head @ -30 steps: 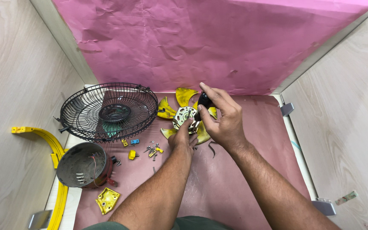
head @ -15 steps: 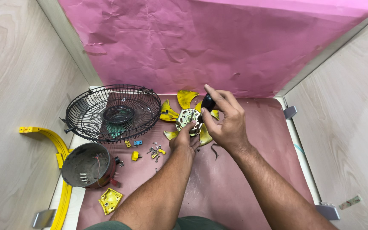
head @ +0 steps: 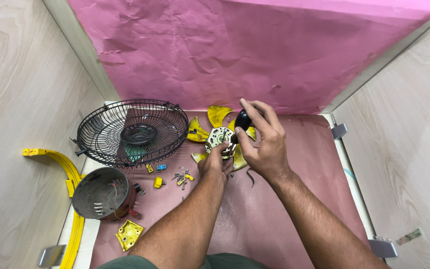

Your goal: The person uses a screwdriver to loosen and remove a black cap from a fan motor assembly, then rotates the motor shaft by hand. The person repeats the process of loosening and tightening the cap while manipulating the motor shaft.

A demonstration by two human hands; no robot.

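Observation:
My right hand (head: 262,142) grips a small black rounded cap (head: 242,119) between thumb and fingers, just above the hub of a yellow fan blade (head: 218,114). My left hand (head: 214,163) rests on the near side of that blade, fingers pressed against the silver hub (head: 218,137) at its middle. The blade lies flat on the pink-covered table (head: 294,199), and part of it is hidden under both hands.
A black wire fan grille (head: 133,131) lies at the left. In front of it stand a grey round motor housing (head: 101,193), a yellow bracket (head: 128,234) and several loose screws and small yellow parts (head: 181,177). A yellow curved ring (head: 68,174) lies at the table's left edge.
My right hand has lifted slightly with the black cap and turned a little. The left hand stays on the blade. The view has shifted slightly.

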